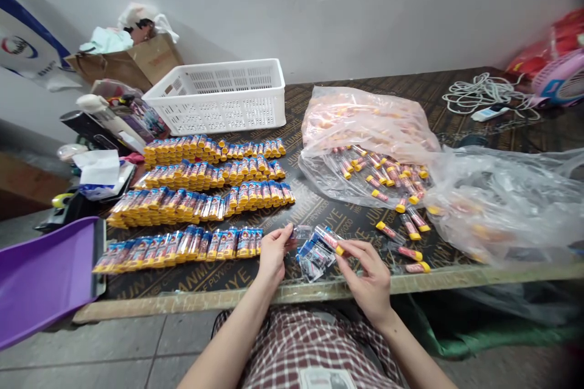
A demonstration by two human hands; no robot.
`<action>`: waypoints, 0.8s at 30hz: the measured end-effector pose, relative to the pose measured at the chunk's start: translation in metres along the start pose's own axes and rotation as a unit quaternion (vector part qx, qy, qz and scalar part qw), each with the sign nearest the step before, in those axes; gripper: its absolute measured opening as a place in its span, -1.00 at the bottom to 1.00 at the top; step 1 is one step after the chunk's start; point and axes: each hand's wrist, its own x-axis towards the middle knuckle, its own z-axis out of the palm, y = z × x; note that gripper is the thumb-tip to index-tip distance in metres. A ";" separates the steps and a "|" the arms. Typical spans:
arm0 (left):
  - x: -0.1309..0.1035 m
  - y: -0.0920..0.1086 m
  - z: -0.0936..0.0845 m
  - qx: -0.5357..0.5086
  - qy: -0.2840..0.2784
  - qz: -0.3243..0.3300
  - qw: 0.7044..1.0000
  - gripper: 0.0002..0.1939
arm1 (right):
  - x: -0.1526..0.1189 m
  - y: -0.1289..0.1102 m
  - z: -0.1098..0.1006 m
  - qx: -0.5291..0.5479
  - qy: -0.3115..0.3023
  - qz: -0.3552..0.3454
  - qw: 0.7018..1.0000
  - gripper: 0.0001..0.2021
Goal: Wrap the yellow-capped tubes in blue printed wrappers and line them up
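Low in the middle of the frame, the left hand point(272, 250) pinches a small clear sleeve point(302, 231) between its fingers, while the right hand point(368, 276) holds a yellow-capped tube point(329, 238) pinched at its cap end, its other end pointing toward the sleeve's mouth; the two are just beside each other, and whether the tube has entered the sleeve I cannot tell. Under and between the hands lies a small loose pile of empty sleeves point(312, 257) with blue edges, resting on the dark printed surface point(319, 209) near its front edge. To the left of centre, four rows of packed tubes point(201, 197) lie side by side, the nearest row shorter than the ones above it and ending just left of the left hand, so a good share of the work looks done. What is left seems larger: a few loose tubes point(406, 237) lie scattered right of the hands, and an open clear bag point(365, 146) in the centre right holds many more unpacked ones. A second crumpled plastic bag point(506, 200) sits at the right. A white basket point(221, 97) stands at the back above the rows, with nothing showing over its rim, and a purple tray point(43, 279) sits at the lower left. A coiled white cord point(483, 92) lies at the upper right.
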 end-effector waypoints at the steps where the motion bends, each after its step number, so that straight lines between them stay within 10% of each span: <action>1: 0.000 -0.001 0.000 0.008 0.000 0.007 1.000 -0.60 | 0.000 -0.001 0.000 0.002 -0.015 -0.004 1.000 -0.73; 16: -0.012 0.006 0.002 -0.019 -0.123 -0.027 0.992 -0.45 | -0.004 0.005 0.012 0.078 -0.144 0.008 0.986 -0.76; 24: -0.028 -0.001 0.005 0.082 -0.212 -0.060 0.972 -0.43 | -0.001 0.009 0.015 0.002 -0.168 -0.051 0.984 -0.26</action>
